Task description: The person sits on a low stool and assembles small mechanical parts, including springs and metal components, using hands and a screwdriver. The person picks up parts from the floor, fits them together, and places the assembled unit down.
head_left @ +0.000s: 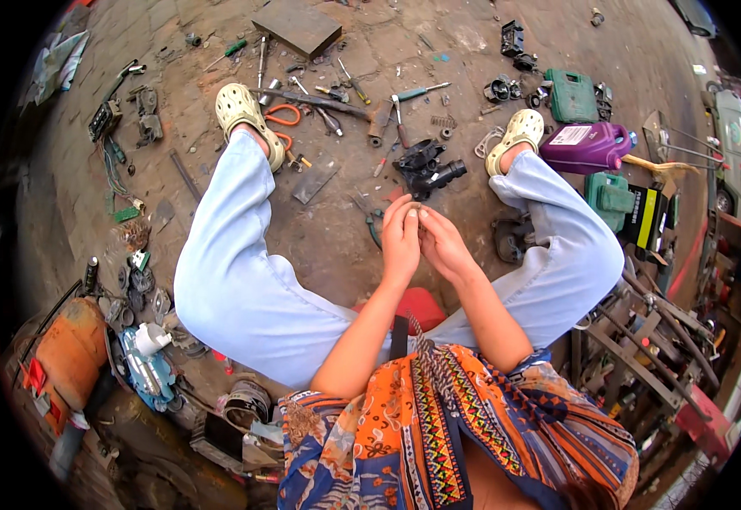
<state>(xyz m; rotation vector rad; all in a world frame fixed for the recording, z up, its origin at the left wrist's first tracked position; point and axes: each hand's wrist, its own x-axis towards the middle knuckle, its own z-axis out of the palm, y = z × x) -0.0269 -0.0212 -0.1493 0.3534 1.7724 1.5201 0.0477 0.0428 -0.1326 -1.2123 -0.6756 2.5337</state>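
Note:
My left hand and my right hand meet in front of me, between my bent knees. The fingers of both are closed, with the fingertips pressed together around something small that I cannot make out. Just beyond them a black machine part with a short tube lies on the ground. Pliers with dark green handles rest close to the left hand's fingers. A flat metal plate lies further left. Past it are a long-handled hammer, orange-handled scissors or pliers and several screwdrivers.
On the right stand a purple jug, a green case and a black-and-yellow box. A metal block lies ahead. Wired parts are at left; a rusty orange tank and a metal rack flank me.

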